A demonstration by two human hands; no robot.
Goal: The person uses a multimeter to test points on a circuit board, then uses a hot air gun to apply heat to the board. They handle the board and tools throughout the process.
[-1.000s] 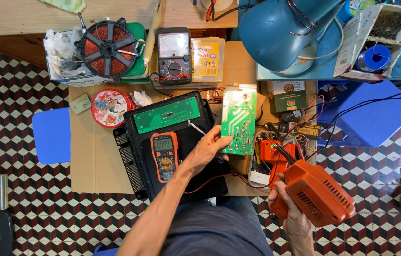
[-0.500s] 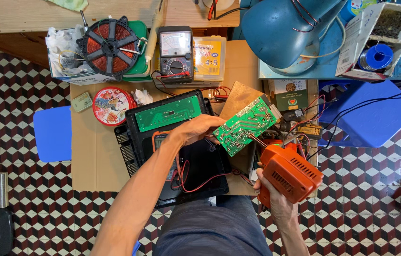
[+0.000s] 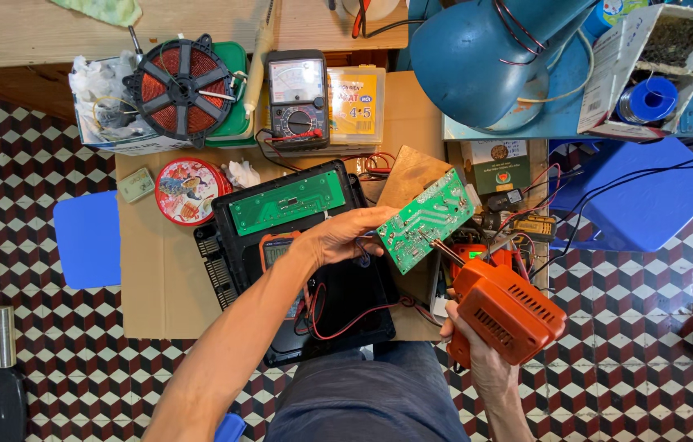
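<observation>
Head view, looking straight down. Left hand [image 3: 345, 236] raised over the black appliance case [image 3: 297, 262], fingers [image 3: 375, 219] closed on the left edge of a small green circuit board [image 3: 426, 221], held tilted and clear of the cardboard sheet [image 3: 158, 286] below. Right hand [image 3: 477, 360] low at the near right, fingers wrapped round the grip of an orange soldering gun [image 3: 503, 309], its thin tip touching the lower right edge of the small board.

Edges and room: cardboard sheet lying on the checkered floor [image 3: 51, 376], its near-left part bare, the widest free patch beside the case. Far edge crowded against the wooden tabletop [image 3: 35, 37]. Right edge packed with wires and small parts, tight against a blue stool [image 3: 649, 205]. A blue lamp shade [image 3: 477, 61] overhanging the far right, just above the held board. Checkered floor open to the left and the near right.

Counts: two green boards, one held, one long board [image 3: 287, 203] fixed in the case. Two meters, a dial meter [image 3: 297, 98] at the far edge and an orange-rimmed one [image 3: 277, 250] partly hidden under the left wrist. One red copper coil [image 3: 178, 86], one round red tin [image 3: 184, 190], one blue spool [image 3: 647, 100] in a box, two blue stools, the second [image 3: 86, 239] at the left.
</observation>
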